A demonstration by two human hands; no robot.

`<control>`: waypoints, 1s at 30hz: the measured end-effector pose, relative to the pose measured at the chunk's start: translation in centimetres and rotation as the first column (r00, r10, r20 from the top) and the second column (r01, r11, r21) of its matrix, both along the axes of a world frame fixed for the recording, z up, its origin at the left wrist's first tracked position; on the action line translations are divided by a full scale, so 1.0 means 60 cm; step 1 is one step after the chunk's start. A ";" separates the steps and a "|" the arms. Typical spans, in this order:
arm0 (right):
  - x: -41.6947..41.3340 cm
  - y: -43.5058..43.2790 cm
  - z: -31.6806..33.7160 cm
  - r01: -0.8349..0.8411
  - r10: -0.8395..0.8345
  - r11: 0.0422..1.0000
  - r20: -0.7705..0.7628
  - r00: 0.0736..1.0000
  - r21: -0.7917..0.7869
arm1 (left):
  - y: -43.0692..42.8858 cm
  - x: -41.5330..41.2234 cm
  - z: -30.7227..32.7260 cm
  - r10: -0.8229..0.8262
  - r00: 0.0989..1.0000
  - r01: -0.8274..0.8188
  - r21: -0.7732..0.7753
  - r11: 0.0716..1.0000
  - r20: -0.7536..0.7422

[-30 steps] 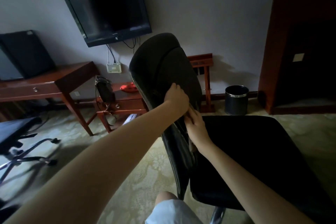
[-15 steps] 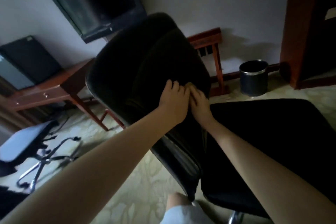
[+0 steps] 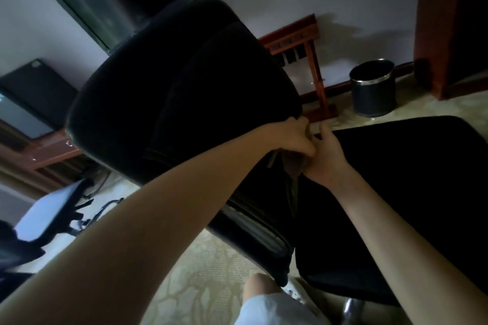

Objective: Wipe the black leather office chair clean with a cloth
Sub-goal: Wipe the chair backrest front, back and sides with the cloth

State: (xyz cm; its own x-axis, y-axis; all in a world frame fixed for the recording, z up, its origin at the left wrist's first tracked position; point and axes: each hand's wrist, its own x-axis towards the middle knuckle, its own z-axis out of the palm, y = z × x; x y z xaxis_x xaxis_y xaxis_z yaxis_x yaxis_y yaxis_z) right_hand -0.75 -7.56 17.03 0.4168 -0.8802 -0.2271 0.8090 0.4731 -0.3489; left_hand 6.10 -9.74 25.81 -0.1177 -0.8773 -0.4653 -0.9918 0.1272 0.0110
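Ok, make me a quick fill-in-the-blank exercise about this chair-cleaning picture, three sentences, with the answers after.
1. The office chair is upholstered in ____ leather.
2. The left hand and right hand meet at a brownish ____.
3. In the picture, the round bin stands to the ____ of the chair's backrest.

Missing words: black; cloth; right.

dim room | motion blur throughout | wide-angle bending at edges | chair [image 3: 184, 82] nearly featureless black
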 end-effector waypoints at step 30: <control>0.096 0.204 -0.187 -0.074 -0.389 0.864 -0.754 0.530 -0.498 | 0.047 0.071 -0.037 -0.783 0.614 0.665 0.469 0.581 0.099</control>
